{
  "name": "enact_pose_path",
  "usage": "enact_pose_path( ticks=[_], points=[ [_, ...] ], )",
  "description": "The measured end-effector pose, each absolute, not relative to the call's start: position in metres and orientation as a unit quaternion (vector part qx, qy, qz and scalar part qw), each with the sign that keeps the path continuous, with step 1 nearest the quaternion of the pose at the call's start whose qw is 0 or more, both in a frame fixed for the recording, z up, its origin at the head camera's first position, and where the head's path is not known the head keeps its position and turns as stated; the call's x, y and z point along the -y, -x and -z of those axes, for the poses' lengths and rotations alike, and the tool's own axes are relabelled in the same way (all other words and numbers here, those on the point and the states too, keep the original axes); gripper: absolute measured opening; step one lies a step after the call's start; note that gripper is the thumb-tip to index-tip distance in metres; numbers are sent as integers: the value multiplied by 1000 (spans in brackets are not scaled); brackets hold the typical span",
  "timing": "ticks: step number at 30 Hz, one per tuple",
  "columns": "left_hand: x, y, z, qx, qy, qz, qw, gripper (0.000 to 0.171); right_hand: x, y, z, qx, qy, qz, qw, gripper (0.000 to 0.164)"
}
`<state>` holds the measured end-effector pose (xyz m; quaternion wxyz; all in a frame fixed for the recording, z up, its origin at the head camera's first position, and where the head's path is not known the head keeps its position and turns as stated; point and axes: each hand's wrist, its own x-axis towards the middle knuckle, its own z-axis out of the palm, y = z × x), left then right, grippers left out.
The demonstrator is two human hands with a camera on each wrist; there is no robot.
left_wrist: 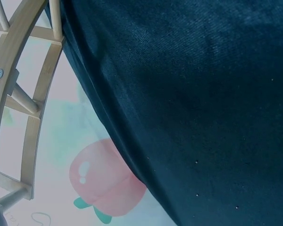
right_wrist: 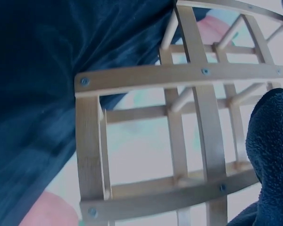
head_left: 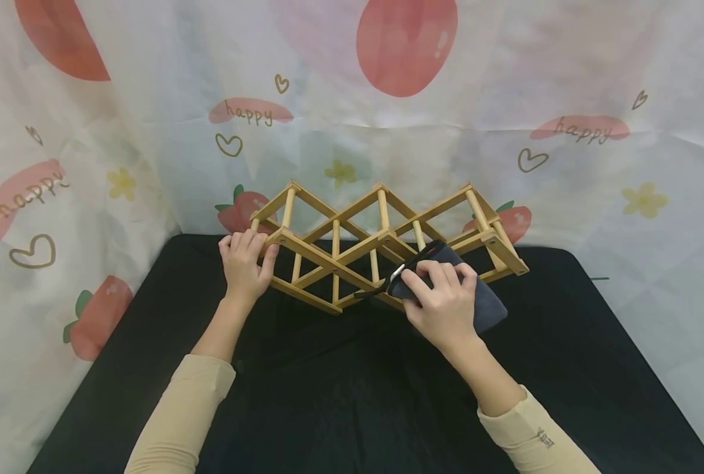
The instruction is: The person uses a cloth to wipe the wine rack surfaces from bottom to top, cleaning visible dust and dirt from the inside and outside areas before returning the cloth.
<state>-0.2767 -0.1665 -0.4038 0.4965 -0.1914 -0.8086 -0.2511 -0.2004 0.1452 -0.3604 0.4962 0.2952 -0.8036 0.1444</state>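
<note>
A wooden folding lattice rack [head_left: 335, 268], made of crossed slats joined by round dowels, stands on the black-covered table. My left hand [head_left: 244, 263] grips its left end, fingers over the top corner. In my right hand [head_left: 443, 306] is a dark blue fuzzy drawstring pouch [head_left: 488, 309] with a black cord [head_left: 371, 291] and a white toggle [head_left: 397, 270]. The pouch overlaps the rack's lower right front in the head view. The left wrist view shows rack slats [left_wrist: 9, 52] along its left edge; the right wrist view shows the screwed lattice [right_wrist: 146, 77] beside the pouch [right_wrist: 278, 141].
Black cloth covers the table [head_left: 340, 395]. Behind and beside it hangs a pale curtain [head_left: 435, 125] printed with fruit, hearts and the word happy. The rack stands near the table's back edge.
</note>
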Motion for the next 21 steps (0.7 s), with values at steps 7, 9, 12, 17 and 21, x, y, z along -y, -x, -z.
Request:
enact_pose_path(
  ticks=[7,9,12,17,21],
  points=[
    [167,276,404,808,190,249,498,45,-174,184,358,810,-254,-148,508,19],
    [168,276,404,810,191,248,496,45,-184,180,362,817,-239,-147,503,20],
    [168,275,404,812,191,249,492,45,-201,175,370,834,-217,-141,488,22],
    [167,276,404,810,190,245,498,44,-230,168,387,864,-174,-123,457,22],
    [166,278,405,807,191,243,503,43,-254,165,399,887,-143,-104,427,22]
  ],
)
